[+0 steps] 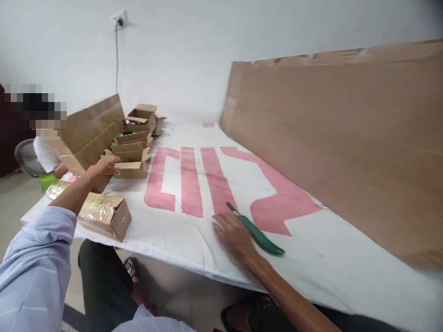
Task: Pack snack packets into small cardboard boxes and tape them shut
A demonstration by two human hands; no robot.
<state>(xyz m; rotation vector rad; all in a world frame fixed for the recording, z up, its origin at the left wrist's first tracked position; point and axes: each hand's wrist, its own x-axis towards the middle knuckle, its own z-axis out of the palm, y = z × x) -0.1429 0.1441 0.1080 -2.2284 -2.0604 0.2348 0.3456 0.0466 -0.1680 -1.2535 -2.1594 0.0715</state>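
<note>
My left hand reaches out to the left end of an open small cardboard box, its fingers stretched and slightly apart at the box's edge. I cannot tell whether it presses on the cardboard. My right hand lies on the white cloth, fingers extended, holding nothing. Just right of it is a tool with a curved green handle and a short dark tip; its exact kind is unclear. A closed cardboard box, taped on top, sits near the table edge below my left forearm.
More open boxes line up behind, some with contents. A large cardboard sheet stands along the right side. A tall carton is at left, with another person beyond it. Pink shapes mark the cloth.
</note>
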